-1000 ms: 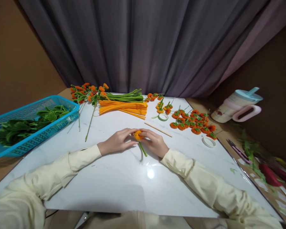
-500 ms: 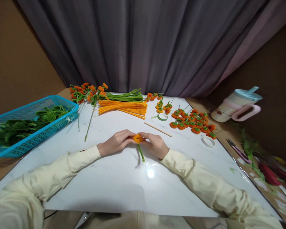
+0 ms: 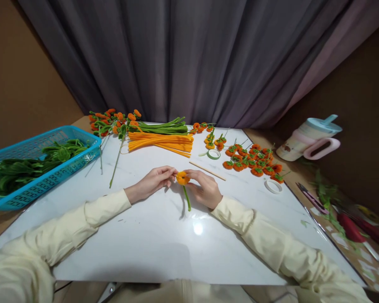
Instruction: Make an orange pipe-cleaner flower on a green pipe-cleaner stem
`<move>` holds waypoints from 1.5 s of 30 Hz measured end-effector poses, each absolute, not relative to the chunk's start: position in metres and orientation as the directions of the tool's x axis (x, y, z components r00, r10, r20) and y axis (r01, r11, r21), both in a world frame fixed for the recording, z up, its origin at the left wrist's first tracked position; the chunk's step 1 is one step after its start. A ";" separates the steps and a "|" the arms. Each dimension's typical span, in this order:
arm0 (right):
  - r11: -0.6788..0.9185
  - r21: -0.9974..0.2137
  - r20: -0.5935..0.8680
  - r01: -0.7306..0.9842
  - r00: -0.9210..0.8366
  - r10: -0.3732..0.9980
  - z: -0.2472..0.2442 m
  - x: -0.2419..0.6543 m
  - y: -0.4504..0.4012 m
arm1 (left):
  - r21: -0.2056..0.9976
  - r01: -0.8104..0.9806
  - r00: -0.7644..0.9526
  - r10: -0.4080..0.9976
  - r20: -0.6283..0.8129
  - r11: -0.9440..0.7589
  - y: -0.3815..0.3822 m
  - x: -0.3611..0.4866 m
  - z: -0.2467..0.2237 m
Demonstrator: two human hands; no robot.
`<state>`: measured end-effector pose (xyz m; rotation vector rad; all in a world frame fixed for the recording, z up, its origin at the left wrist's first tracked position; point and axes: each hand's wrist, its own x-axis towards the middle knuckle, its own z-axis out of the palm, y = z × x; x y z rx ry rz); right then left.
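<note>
Above the white tabletop, my right hand (image 3: pixel 206 189) pinches a small pipe-cleaner flower (image 3: pixel 183 178) from its right side. The flower is a fuzzy yellow-orange ring with a dark hole in the middle, its face turned toward me, and a short green stem (image 3: pixel 187 198) hangs below. At its left edge, my left hand (image 3: pixel 154 182) has thumb and forefinger closed on the rim, while the other fingers curl loosely. A thin wooden stick (image 3: pixel 207 171) lies just beyond my right hand.
Orange pipe cleaners (image 3: pixel 161 142) and green ones (image 3: pixel 164 127) lie behind. Finished orange flower heads (image 3: pixel 255 160) cluster right, near green tape (image 3: pixel 214 154) and a white ring (image 3: pixel 273 186). A blue basket (image 3: pixel 44 185) of green leaves stands left; a tumbler (image 3: pixel 303 139) and scissors (image 3: pixel 350 227) sit right.
The flower has turned so its open face shows more. My left hand has drawn slightly left and its fingers have loosened; the right hand keeps its hold.
</note>
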<state>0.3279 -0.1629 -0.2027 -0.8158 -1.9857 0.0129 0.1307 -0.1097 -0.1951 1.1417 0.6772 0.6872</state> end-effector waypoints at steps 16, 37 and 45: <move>0.746 -0.466 0.691 0.476 -0.330 0.643 -0.205 0.326 -0.164 | 0.933 -0.158 0.664 0.734 -0.143 0.325 -0.118 0.134 -0.195; -0.112 -0.941 -0.011 -0.319 -0.302 0.953 -0.204 0.325 -0.147 | 0.946 0.044 0.648 0.730 0.218 -0.321 -0.118 0.131 -0.193; -0.143 -0.929 -0.039 -0.341 -0.293 0.955 -0.202 0.326 -0.147 | 0.930 0.106 0.455 0.849 0.269 -0.351 -0.127 0.132 -0.197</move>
